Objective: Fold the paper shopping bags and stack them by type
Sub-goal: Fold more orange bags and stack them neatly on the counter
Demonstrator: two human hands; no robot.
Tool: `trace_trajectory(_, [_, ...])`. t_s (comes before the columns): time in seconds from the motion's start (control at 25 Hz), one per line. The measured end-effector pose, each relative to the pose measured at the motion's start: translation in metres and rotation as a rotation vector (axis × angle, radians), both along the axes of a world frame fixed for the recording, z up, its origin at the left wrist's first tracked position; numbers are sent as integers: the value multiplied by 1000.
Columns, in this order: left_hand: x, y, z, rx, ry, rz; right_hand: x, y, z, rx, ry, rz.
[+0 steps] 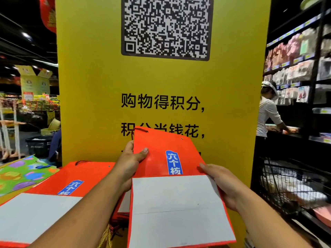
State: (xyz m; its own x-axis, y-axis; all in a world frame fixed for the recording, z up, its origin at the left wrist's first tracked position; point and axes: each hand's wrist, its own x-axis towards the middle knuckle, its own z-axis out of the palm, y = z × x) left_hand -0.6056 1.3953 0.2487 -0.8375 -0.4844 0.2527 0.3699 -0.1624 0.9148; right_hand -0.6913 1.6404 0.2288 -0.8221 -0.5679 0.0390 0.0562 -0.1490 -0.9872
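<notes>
Head view, item by item as I see it from my station.

1. Red paper shopping bag point(161, 158), folded flat and held up in front of me, tilted a little to the right. It carries a blue label with white characters, its white base panel point(179, 208) is turned up toward the camera, and a dark red rope handle point(138, 130) loops at the top left corner.
2. Left hand point(129, 165): grasping the bag's left edge, with the thumb pressed on the red front and the fingers behind (hidden by the paper).
3. Right hand point(220, 183): holding the bag's right edge, thumb lying along the front and the fingers wrapped behind.
4. Second red bag point(80, 174) of the same type, folded and lying flat at lower left, white base toward me.
5. Green patterned bag point(23, 174), flat, just left of the second red bag.
6. Yellow sign point(223, 86) with a QR code point(166, 25) and black characters, directly behind the held bag.
7. Wire shopping cart point(286, 185), right.
8. Person in a white top point(266, 113) at the stocked shelves point(295, 59), far right.
</notes>
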Motion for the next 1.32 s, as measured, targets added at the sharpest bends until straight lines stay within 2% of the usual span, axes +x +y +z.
trace_trajectory(0.08, [3, 0, 5, -9, 17, 0, -3, -13, 3, -10, 12, -108])
trace_trajectory(0.2, [5, 0, 13, -9, 54, 23, -2, -18, 17, -99, 129, -238])
trace_trajectory(0.32, [6, 5, 25, -11, 136, 3, 7, -10, 38, -206, 266, -232])
trace_trajectory(0.48, [10, 21, 64, -72, 259, -87, 18, 7, 61, -302, 350, -271])
trace_trajectory(0.64, [14, 23, 65, -151, 215, -84, 29, 28, 60, -257, 319, -253])
trace_trajectory(0.84, [-8, -1, 4, -41, -72, 180, 32, 40, -6, 26, 53, -43])
trace_trajectory(0.88, [-13, -4, -8, -62, -117, 244, 31, 35, -25, 93, 29, -37])
trace_trajectory(0.96, [-20, -2, -32, -246, -216, 339, 27, 23, -63, 211, -3, -63])
trace_trajectory(1.04, [-30, 5, -50, -427, -261, 364, 25, 12, -88, 401, 101, -125])
trace_trajectory(1.24, [-53, 25, -45, -617, -252, 271, 18, -5, -86, 1249, 614, -5])
trace_trajectory(1.32, [-59, 20, -61, -841, -321, 278, 2, -17, -73, 1397, 756, -6])
